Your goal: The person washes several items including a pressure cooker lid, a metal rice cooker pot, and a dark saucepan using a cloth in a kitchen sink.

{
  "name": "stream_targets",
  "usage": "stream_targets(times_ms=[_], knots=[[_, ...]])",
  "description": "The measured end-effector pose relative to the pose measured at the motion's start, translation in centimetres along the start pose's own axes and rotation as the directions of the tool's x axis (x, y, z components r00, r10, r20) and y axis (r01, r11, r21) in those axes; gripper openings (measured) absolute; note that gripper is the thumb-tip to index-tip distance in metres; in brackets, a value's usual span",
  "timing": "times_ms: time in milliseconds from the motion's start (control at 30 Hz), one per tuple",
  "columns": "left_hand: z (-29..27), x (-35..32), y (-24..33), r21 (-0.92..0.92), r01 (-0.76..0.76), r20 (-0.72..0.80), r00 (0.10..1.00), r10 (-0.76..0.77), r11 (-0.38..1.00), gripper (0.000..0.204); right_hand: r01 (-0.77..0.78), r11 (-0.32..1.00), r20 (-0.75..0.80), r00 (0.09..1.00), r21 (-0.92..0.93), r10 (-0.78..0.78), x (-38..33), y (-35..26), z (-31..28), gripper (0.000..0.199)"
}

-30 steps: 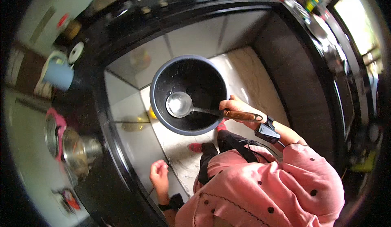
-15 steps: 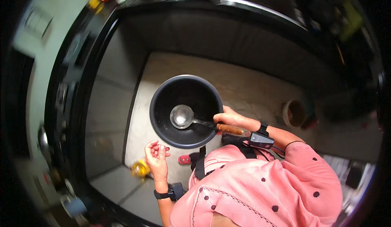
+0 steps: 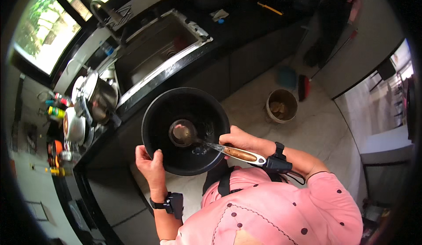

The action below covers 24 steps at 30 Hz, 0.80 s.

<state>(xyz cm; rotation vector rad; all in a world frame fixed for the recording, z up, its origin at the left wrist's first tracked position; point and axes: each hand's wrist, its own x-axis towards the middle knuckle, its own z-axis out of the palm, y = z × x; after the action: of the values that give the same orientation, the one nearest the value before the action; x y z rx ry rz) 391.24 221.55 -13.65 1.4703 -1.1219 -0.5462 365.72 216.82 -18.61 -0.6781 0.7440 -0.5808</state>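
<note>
A round, deep black pot (image 3: 210,113) is held up in front of me, tilted so that its inside shows. At its left rim my left hand (image 3: 150,165) is closed, thumb over the edge and fingers on the outside. My right hand (image 3: 246,141) grips the right rim with the thumb on top. A metal ladle (image 3: 183,133) rests in the pot, its brown-and-white handle sticking out over the rim beside my right hand. Whether the fingers also hold that handle is hidden. A little wetness glints inside the pot.
A steel sink (image 3: 158,47) with a faucet (image 3: 103,14) is set in the black counter beyond the pot. Metal pots (image 3: 101,97) crowd the counter at left. On the floor to the right stand a bucket (image 3: 288,96) with something inside and a red-edged broom (image 3: 303,88).
My left hand, free beside the pot before, now grips its rim. The view has turned toward the sink, and the pot with the ladle is over the counter's near side.
</note>
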Motion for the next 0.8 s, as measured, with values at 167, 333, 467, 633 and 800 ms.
stream_targets(times_ms=[167, 333, 467, 633, 800], knots=[[2.6, 11.6, 2.3, -0.076, -0.109, -0.027, 0.994, 0.108, 0.991, 0.017, 0.155, 0.977, 0.024, 0.987, 0.147, -0.16, 7.8, -7.0, -0.4, 0.024], [4.1, 23.1, 2.4, -0.021, -0.212, -0.113, 0.971, 0.209, 0.977, 0.017, -0.042, 0.981, 0.121, 0.993, 0.192, 0.019, 14.3, -14.8, 0.8, 0.027], [6.3, 31.6, 0.8, 0.091, -0.277, -0.144, 0.947, 0.288, 0.957, 0.018, -0.193, 0.972, 0.3, 0.943, 0.136, 0.145, 19.1, -19.7, 0.7, 0.028], [8.5, 38.5, -0.3, 0.361, -0.25, -0.15, 0.935, 0.321, 0.898, 0.016, -0.105, 0.988, 0.125, 0.985, -0.114, 0.119, 27.2, -24.0, 0.8, 0.022], [10.3, 43.3, -2.5, 0.61, -0.359, -0.07, 0.864, 0.499, 0.706, 0.016, 0.364, 0.023, 0.3, 0.798, -0.931, -0.522, 32.0, -25.0, -1.9, 0.048]])
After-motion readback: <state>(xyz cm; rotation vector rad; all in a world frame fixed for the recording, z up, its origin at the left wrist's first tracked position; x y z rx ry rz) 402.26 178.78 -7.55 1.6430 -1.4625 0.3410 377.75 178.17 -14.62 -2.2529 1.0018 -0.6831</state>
